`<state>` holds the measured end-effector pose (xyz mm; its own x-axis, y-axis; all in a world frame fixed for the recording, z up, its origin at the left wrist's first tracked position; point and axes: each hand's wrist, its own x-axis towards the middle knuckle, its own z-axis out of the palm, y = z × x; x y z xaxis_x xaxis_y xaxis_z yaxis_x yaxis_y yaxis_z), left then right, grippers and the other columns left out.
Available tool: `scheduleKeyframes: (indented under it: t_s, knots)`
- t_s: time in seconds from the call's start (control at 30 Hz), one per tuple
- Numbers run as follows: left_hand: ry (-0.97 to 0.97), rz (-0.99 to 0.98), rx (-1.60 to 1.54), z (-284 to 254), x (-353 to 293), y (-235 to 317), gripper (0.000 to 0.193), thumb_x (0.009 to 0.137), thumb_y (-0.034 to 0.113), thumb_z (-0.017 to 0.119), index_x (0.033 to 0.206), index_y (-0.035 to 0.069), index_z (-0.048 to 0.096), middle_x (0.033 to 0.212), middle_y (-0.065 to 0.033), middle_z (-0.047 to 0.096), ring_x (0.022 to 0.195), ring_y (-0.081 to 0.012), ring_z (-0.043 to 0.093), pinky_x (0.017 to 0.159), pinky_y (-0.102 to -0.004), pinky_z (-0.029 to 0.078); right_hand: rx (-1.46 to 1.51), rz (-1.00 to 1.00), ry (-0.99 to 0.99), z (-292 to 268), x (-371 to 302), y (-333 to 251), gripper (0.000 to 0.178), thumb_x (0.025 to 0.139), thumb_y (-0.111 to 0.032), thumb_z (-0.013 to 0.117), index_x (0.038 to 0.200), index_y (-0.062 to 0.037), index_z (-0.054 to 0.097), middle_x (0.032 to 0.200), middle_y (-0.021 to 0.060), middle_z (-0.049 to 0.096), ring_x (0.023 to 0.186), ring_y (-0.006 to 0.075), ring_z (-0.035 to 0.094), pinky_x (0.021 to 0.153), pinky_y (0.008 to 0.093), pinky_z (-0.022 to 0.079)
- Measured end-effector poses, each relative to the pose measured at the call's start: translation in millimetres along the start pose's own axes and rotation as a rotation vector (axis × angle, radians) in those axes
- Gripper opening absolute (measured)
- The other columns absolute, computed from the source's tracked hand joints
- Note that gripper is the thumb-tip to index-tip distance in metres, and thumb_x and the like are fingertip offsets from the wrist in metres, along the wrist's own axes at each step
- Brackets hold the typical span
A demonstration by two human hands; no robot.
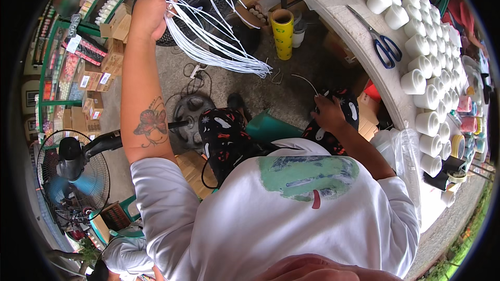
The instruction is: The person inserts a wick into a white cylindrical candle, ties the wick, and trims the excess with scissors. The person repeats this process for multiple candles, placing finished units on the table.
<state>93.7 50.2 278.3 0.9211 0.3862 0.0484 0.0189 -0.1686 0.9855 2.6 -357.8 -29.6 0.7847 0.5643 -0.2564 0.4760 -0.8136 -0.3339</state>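
Note:
My left hand (155, 9) is raised at the upper left, its fingers closed around a bundle of thin white cords (213, 57). The cords fan out to the right, and their loose ends hang above the floor. Lower and to the right, my right hand (329, 114) is by my right knee with the fingers bent. A short curved piece of white cord (304, 80) sticks out from its fingertips and seems pinched there. Blue-handled scissors (386, 49) lie apart from both hands on the white table (359, 36).
Rows of white thread cones (416, 67) stand along the table. A yellow roll (282, 34) is upright past my knees. Black fans (73, 177) and stacked cardboard boxes (94, 80) are on the left, beside goods shelves. Another person (125, 255) is at the lower left.

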Motion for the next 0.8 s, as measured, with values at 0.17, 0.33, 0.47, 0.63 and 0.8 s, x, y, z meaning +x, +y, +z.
scheduleKeyframes:
  t_s: [0.17, 0.33, 0.47, 0.63, 0.8]
  knots:
    - [-0.07, -0.027, 0.1, 2.8, -3.0, 6.9, 0.035, 0.088, 0.046, 0.062, 0.078, 0.013, 0.054, 0.065, 0.0046, 0.049, 0.053, -0.0039, 0.04, 0.047, -0.0199, 0.029, -0.101, 0.047, -0.19, 0.5, 6.8, 1.1, 0.059, 0.087, -0.039, 0.055, 0.133, -0.0041, 0.044, 0.136, 0.0116, 0.048, 0.13, 0.023, 0.041, 0.112, 0.0516, 0.018]
    - [-0.051, -0.065, 0.095, 7.3, 39.5, 5.1, 0.036, 0.088, 0.044, 0.062, 0.084, 0.008, 0.063, 0.063, 0.0039, 0.047, 0.049, -0.0047, 0.039, 0.044, -0.0204, 0.027, -0.075, 0.127, -0.368, -3.1, 11.9, -5.7, 0.056, 0.086, -0.039, 0.055, 0.129, -0.0047, 0.046, 0.13, 0.0113, 0.051, 0.127, 0.0229, 0.044, 0.11, 0.0575, 0.016]
    - [-0.124, -0.099, -0.003, 33.7, 101.1, 12.4, 0.035, 0.091, 0.037, 0.059, 0.096, 0.003, 0.064, 0.062, 0.0047, 0.047, 0.048, -0.0026, 0.039, 0.042, -0.019, 0.028, 0.005, 0.143, -0.493, 15.4, 29.3, 4.4, 0.048, 0.083, -0.039, 0.058, 0.116, -0.0048, 0.055, 0.115, 0.0115, 0.059, 0.115, 0.026, 0.053, 0.107, 0.0579, 0.021]
    - [-0.214, -0.018, -0.019, 72.9, 205.8, 87.6, 0.033, 0.093, 0.029, 0.058, 0.108, 0.0, 0.063, 0.066, 0.0064, 0.045, 0.053, -0.0012, 0.038, 0.046, -0.0176, 0.029, 0.088, 0.15, -0.526, 36.6, 47.4, 27.4, 0.042, 0.083, -0.035, 0.058, 0.109, -0.0014, 0.06, 0.106, 0.0149, 0.064, 0.106, 0.0307, 0.059, 0.103, 0.0562, 0.025]
    - [-0.207, 0.275, 0.25, 159.1, 304.0, 213.3, 0.027, 0.092, 0.029, 0.057, 0.105, 0.007, 0.067, 0.068, 0.0074, 0.043, 0.054, -0.0017, 0.038, 0.049, -0.0178, 0.029, 0.254, 0.25, -0.544, -10.7, 57.1, 15.1, 0.046, 0.082, -0.041, 0.059, 0.11, -0.0047, 0.06, 0.111, 0.0164, 0.061, 0.105, 0.0302, 0.06, 0.092, 0.0525, 0.039]
